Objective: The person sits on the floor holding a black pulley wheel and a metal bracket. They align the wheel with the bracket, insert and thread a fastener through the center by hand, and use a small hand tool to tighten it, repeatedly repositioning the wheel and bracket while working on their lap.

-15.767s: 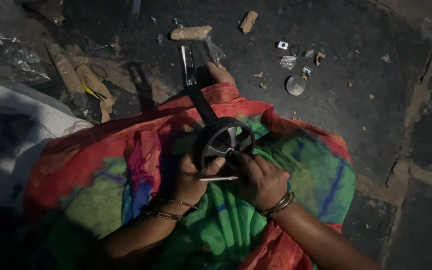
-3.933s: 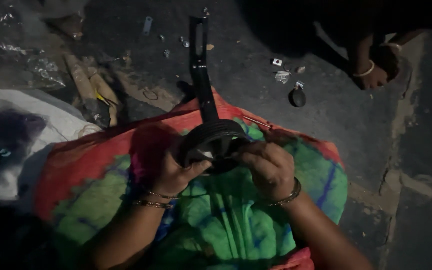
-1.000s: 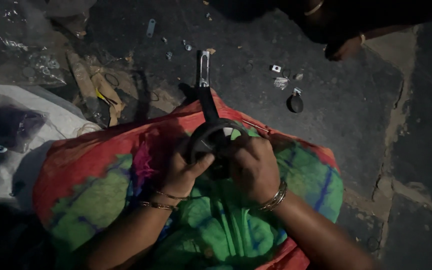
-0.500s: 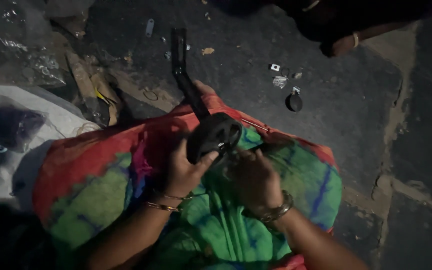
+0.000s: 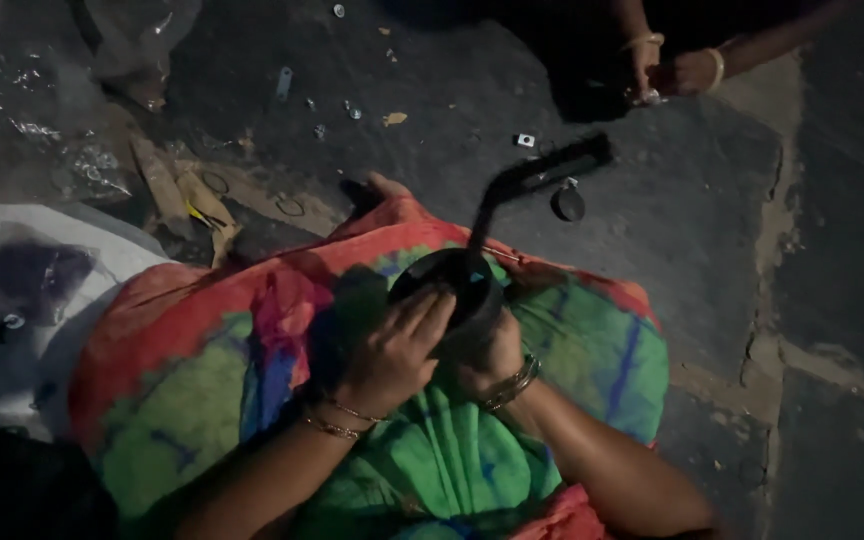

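Wheel [image 5: 449, 285] w/ bent black arm [image 5: 532, 180] on lap cloth [image 5: 592, 350]. Arm swung from upper left to upper right since half sec ago, so being turned. Left hand [image 5: 392, 350] fingers curled over rim; right hand [image 5: 487, 355] cupped under, gripping.

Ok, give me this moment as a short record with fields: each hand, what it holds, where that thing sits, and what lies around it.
Left hand: fingers spread over the top of the small black wheel.
Right hand: grips the wheel from underneath; bangles at the wrist.
Wheel: fixed to a bent black metal bracket that angles up and to the right.
Support: the person's lap, covered in red, green and blue cloth.
Floor: dark stone slabs, with a small round dark part and scattered bits.
Other person: hands at the top edge.
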